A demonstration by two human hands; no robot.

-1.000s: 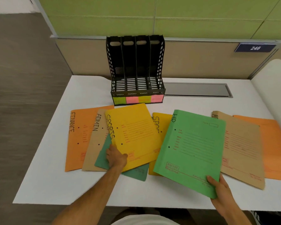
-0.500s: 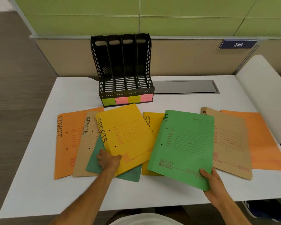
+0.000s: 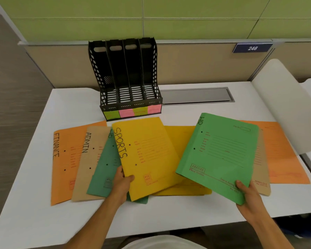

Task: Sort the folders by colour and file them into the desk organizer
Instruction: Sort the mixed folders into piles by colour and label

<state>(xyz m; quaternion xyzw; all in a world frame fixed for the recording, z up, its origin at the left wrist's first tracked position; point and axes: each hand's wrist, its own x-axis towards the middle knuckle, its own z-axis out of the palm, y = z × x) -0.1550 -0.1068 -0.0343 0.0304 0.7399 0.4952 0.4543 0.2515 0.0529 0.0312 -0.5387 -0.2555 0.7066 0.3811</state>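
Note:
Several folders lie fanned across the white desk (image 3: 43, 221). My left hand (image 3: 121, 183) pinches the near left edge of the yellow SPORTS folder (image 3: 147, 155), thumb on top, lifting it off a dark green HR folder (image 3: 102, 169). My right hand (image 3: 248, 193) grips the near corner of the light green HR folder (image 3: 221, 153), held tilted above the desk. An orange FINANCE folder (image 3: 65, 159) and a tan ADMIN folder (image 3: 87, 162) lie at the left. A second yellow folder (image 3: 180, 141) sits in the middle. The black desk organizer (image 3: 126, 78) stands behind, its four slots empty.
A tan folder (image 3: 260, 169) and an orange folder (image 3: 280, 151) lie at the right, partly under the light green one. Green and pink sticky labels (image 3: 131, 112) mark the organizer's front. A grey cable hatch (image 3: 196, 95) is set into the desk. A white panel (image 3: 284, 105) stands at right.
My left hand has closed its thumb over the SPORTS folder's edge and raised it, uncovering more of the dark green folder. The light green folder has lifted and shifted right over the tan one.

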